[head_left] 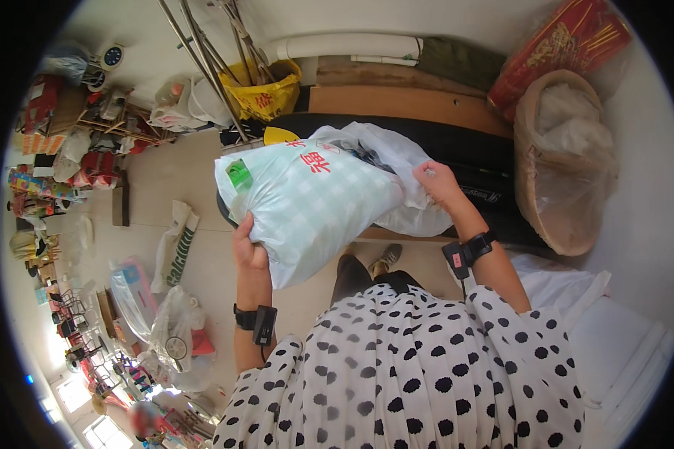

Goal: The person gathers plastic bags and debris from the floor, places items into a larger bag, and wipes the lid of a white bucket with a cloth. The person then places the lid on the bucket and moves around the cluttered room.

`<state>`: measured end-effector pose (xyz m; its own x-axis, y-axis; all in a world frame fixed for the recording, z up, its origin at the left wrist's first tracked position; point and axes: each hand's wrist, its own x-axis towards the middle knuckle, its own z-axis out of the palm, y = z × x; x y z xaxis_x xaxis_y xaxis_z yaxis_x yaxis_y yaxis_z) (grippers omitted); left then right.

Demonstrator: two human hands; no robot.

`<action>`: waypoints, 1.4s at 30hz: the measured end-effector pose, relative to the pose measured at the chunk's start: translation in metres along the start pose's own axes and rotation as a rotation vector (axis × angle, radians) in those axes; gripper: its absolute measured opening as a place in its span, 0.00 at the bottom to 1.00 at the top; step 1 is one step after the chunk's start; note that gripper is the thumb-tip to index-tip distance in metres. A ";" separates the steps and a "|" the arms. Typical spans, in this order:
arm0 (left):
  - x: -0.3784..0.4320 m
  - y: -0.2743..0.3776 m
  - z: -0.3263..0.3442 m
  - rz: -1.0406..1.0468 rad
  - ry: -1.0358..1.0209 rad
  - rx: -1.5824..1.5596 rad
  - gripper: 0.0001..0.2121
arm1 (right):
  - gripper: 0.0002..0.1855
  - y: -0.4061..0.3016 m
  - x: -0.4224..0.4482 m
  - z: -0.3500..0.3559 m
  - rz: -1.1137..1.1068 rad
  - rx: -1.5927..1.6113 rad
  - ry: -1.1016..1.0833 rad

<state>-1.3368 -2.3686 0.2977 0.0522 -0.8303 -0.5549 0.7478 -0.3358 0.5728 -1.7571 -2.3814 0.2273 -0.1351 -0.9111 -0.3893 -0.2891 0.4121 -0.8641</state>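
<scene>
A pale green checked sack (pixel 320 207) with red characters hangs before me at a tilt. My left hand (pixel 251 245) grips its lower left side, bunching the plastic into folds. A bright green patch (pixel 238 174) shows near its left corner. My right hand (pixel 439 182) pinches a thin white plastic bag (pixel 410 149) that lies against the sack's right end. Dark contents show in the gap between the two; I cannot tell what they are. Behind them stretches a long black case (pixel 472 146) bearing white lettering.
A yellow bag (pixel 269 92) with metal poles (pixel 199 53) stands at the back left. To the right is a brown basket (pixel 561 174) holding clear plastic, beside a red wrapped bundle (pixel 561 53). Orange-brown boards (pixel 393 106) lean at the wall. A printed sack (pixel 174 247) lies on the floor.
</scene>
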 end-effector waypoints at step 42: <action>0.035 -0.028 -0.035 -0.325 -0.057 0.413 0.29 | 0.07 -0.006 -0.080 -0.023 0.213 0.497 -0.187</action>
<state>-1.3325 -2.3723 0.2414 -0.1838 -0.6729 -0.7165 0.3959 -0.7179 0.5727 -1.7663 -2.3113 0.2708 0.0416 -0.8120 -0.5822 0.2130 0.5765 -0.7889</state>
